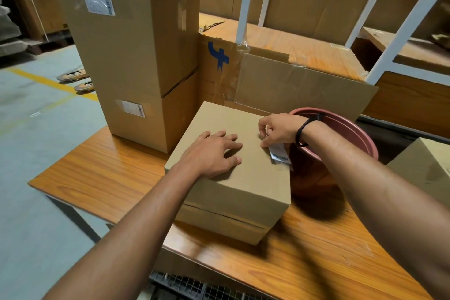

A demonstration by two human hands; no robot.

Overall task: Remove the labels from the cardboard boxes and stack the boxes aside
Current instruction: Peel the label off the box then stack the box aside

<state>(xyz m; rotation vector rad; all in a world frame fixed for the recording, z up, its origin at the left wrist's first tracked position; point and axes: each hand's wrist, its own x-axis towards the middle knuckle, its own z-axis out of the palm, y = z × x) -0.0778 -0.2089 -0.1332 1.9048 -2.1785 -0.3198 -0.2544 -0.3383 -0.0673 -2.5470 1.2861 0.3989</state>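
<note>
At three o'clock on the near box (226, 178), my right hand (277, 129) pinches the label (280, 153); left hand (211, 153), spread flat, steadies it. I judge peeling comes next.

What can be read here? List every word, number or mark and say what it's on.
"4", roughly: blue mark on the taped cardboard panel.
Too small to read: top box label, barcode only.
Too blurred to read: lower box label.
Print unreadable, barcode visible: peeling label pinched by the right hand.
</note>
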